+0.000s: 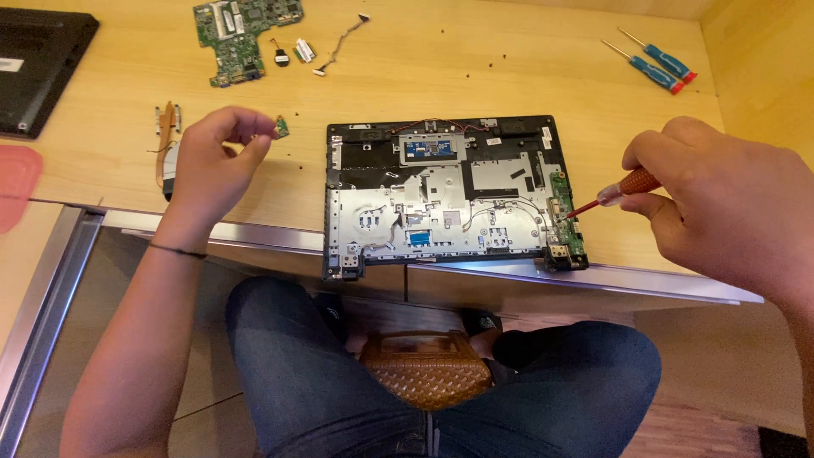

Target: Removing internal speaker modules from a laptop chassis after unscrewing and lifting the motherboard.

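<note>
Scene: a person seated at a wooden counter (509, 68), an opened laptop base (441, 195) lying at its near edge, over the knees.
Left hand: the left hand (208, 161) is raised above the counter's left part, wrist bent, its grip pinched on a small green circuit piece (281, 127).
Right hand: the right hand (721, 195) has its grip clenched around a red-handled screwdriver (615, 193), whose tip touches the green side board (566, 220) at the base's right edge.
Done so far: the main board (242, 34), a small black part (281, 58) and a loose cable (343, 38) already lie out near the far edge; a copper cooling pipe (165, 136) rests at the left.
Left to do: by the look of it, the side board and the metal shield remain in the base.
Spare tools: two blue screwdrivers (657, 61) at the far right corner.
</note>
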